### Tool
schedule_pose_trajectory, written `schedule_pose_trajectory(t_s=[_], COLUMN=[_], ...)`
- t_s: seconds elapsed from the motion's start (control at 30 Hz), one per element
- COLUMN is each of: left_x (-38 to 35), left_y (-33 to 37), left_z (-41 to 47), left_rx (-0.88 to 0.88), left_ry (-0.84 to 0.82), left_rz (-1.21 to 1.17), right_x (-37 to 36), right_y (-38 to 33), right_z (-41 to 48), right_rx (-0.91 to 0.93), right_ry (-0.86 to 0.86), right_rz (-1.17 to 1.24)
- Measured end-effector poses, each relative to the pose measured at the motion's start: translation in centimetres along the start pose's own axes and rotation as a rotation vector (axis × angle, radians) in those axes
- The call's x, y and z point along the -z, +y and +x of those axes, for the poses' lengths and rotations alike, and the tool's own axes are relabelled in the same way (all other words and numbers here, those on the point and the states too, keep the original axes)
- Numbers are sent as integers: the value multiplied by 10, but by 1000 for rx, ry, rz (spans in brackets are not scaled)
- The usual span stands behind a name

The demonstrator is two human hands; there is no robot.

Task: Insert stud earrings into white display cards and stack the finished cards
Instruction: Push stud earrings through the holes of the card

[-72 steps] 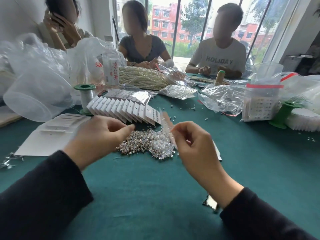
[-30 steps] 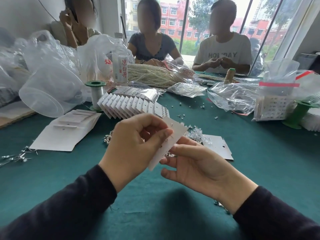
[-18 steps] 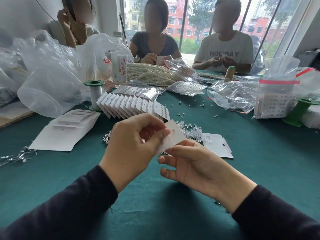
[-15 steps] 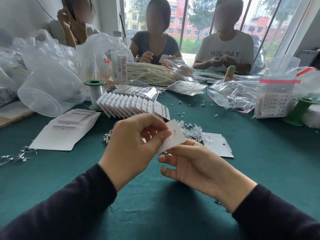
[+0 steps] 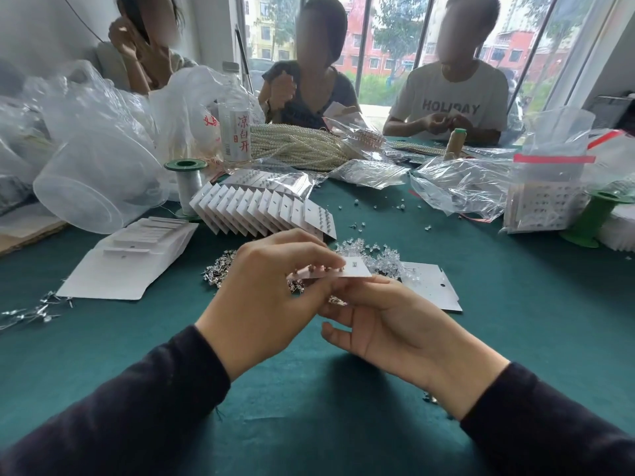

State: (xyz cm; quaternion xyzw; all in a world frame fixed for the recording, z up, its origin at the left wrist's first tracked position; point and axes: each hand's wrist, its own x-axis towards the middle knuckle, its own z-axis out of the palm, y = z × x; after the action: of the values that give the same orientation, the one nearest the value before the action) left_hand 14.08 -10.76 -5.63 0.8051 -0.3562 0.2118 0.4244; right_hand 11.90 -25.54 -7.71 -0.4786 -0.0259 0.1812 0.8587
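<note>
Both hands on one card point(image 5: 348, 271): left hand point(image 5: 268, 297) pinches it with curled fingers point(image 5: 302, 250), right hand point(image 5: 398, 324) props it from under, fingers point(image 5: 338, 333) loose, above the studs point(image 5: 381, 257).

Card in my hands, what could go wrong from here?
The card lies nearly flat, pinched by the left hand, the right hand under it; pressing could bend it. Its studs might slip out and fall into the loose pile below, where they would be hard to find.
</note>
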Motion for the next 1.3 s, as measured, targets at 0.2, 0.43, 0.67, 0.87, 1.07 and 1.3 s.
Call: schedule_pose_trajectory(t_s=[0.2,0.43,0.67,0.87,1.07,1.3], left_x=[3,-5,-10,-13,-14,-12], left_y=[-4,-9,-15,-5,0,-16], left_z=[2,0,1,-2,-3,-2], left_rx=[-7,179,593,522,504,585], left_ry=[-15,87,257,210,131,199], left_rz=[31,-56,-507,-421,-402,-343], right_x=[2,-2,-6,-12,-12,-1], right_y=[-4,-3,1,9,6,-10], right_z=[-2,-2,-7,-1,-2,-2], right_rx=[-52,-37,896,978,1004,1044], right_ry=[-60,67,529,581,607,498], right_rz=[118,-56,-1363,-1421,-1454,-1384])
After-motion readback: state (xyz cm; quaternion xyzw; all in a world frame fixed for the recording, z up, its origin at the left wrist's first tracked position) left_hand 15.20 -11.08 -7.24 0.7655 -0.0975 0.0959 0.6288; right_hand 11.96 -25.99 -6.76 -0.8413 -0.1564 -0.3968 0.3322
